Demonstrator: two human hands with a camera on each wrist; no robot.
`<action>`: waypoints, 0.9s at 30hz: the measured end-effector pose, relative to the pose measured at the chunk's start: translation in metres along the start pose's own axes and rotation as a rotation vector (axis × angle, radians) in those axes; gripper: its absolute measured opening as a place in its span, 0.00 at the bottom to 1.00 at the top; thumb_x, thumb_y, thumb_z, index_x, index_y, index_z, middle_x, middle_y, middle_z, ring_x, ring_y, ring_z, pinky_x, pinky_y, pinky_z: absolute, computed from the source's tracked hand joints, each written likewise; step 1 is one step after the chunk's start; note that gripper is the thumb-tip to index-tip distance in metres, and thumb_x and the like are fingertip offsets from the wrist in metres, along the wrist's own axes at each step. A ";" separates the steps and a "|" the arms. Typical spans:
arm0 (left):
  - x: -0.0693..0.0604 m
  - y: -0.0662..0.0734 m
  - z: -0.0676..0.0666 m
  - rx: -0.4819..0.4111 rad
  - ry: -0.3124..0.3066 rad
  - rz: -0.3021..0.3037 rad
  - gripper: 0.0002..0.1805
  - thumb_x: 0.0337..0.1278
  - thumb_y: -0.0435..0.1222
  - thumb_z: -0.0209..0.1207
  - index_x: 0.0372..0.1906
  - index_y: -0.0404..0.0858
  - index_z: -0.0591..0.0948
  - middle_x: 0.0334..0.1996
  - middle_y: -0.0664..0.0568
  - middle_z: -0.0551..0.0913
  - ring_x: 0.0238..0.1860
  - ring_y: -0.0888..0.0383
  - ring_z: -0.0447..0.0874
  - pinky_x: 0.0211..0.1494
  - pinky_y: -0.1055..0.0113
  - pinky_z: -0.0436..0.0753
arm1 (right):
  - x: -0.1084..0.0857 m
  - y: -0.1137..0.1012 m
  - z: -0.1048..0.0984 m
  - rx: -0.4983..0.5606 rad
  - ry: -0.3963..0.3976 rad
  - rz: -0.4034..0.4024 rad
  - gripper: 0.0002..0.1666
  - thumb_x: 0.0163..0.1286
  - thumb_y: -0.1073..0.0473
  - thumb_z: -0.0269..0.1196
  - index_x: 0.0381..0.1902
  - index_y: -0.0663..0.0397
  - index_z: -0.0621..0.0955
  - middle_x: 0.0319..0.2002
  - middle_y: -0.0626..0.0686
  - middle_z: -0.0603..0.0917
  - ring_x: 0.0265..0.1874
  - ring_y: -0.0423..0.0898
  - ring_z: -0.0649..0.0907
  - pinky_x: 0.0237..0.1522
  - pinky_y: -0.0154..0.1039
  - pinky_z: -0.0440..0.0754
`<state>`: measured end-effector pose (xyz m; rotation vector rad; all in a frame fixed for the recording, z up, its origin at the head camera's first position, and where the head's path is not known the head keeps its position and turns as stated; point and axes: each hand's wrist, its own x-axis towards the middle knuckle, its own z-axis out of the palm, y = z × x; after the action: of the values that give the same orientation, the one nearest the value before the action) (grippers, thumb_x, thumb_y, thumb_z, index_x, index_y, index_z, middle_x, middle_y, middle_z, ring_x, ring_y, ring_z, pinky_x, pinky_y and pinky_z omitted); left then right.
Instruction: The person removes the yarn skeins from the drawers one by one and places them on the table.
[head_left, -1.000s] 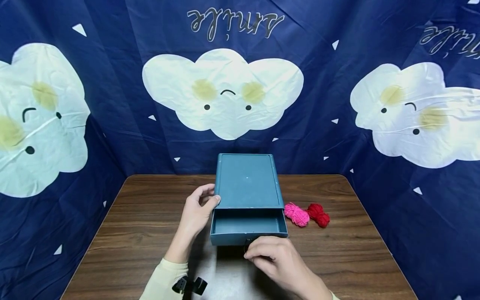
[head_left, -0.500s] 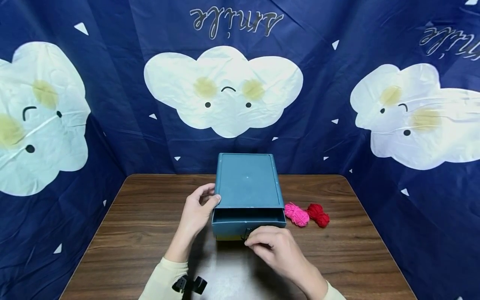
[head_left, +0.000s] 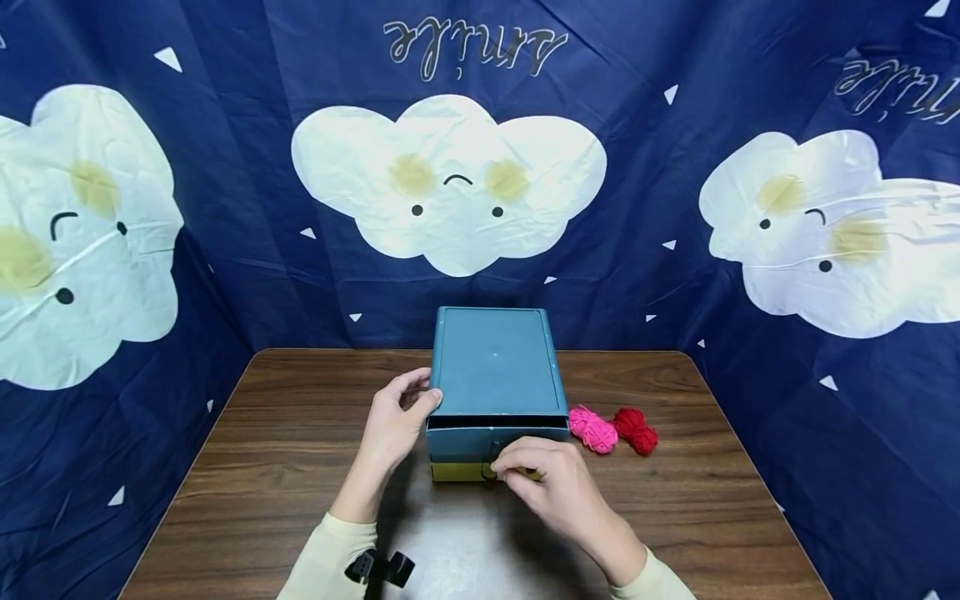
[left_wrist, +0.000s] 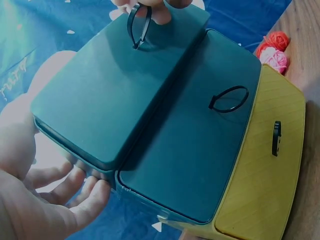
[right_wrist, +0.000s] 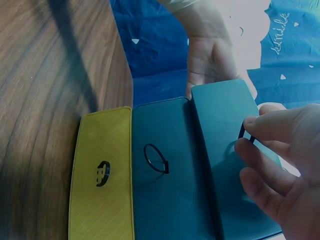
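A small drawer cabinet (head_left: pixel 495 362) with a teal top stands on the table. Its top drawer (left_wrist: pixel 100 95) sticks out slightly beyond the teal middle drawer (left_wrist: pixel 175 150) and the yellow bottom drawer (left_wrist: pixel 255 185). Thumb and fingertips of my right hand (head_left: pixel 555 479) pinch the black loop handle (left_wrist: pixel 131 30) of the top drawer. My left hand (head_left: pixel 393 425) rests against the cabinet's left side, its thumb near the front top edge. Only a narrow dark gap shows above the drawer front, and the inside is hidden.
A pink yarn skein (head_left: pixel 594 430) and a red yarn skein (head_left: pixel 636 431) lie right of the cabinet on the wooden table (head_left: pixel 285 467). Behind hangs a blue cloth (head_left: pixel 645 50) with cloud prints. Black loops (right_wrist: pixel 156 159) also hang on the lower drawers.
The right hand has moved forward with the handle, and the top drawer has slid most of the way into the cabinet. The yellow bottom drawer has come into view. The left hand stayed put.
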<state>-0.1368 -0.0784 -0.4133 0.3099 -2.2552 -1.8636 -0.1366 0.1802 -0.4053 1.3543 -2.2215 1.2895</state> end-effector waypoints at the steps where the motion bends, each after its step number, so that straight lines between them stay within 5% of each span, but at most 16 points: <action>1: 0.000 0.000 0.000 0.004 -0.002 0.002 0.26 0.67 0.37 0.65 0.67 0.35 0.77 0.58 0.40 0.80 0.58 0.48 0.79 0.66 0.52 0.76 | 0.000 0.001 0.000 -0.002 0.007 0.000 0.16 0.62 0.71 0.72 0.37 0.42 0.89 0.37 0.42 0.89 0.38 0.37 0.87 0.44 0.28 0.84; 27: -0.001 0.000 0.000 0.008 0.003 0.003 0.26 0.67 0.37 0.65 0.67 0.35 0.77 0.59 0.40 0.81 0.59 0.48 0.80 0.60 0.66 0.79 | 0.009 0.013 0.006 -0.027 0.057 0.012 0.17 0.58 0.72 0.73 0.36 0.43 0.90 0.37 0.43 0.90 0.39 0.38 0.88 0.47 0.28 0.83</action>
<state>-0.1360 -0.0784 -0.4131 0.3100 -2.2604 -1.8511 -0.1509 0.1724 -0.4109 1.2810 -2.2040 1.2810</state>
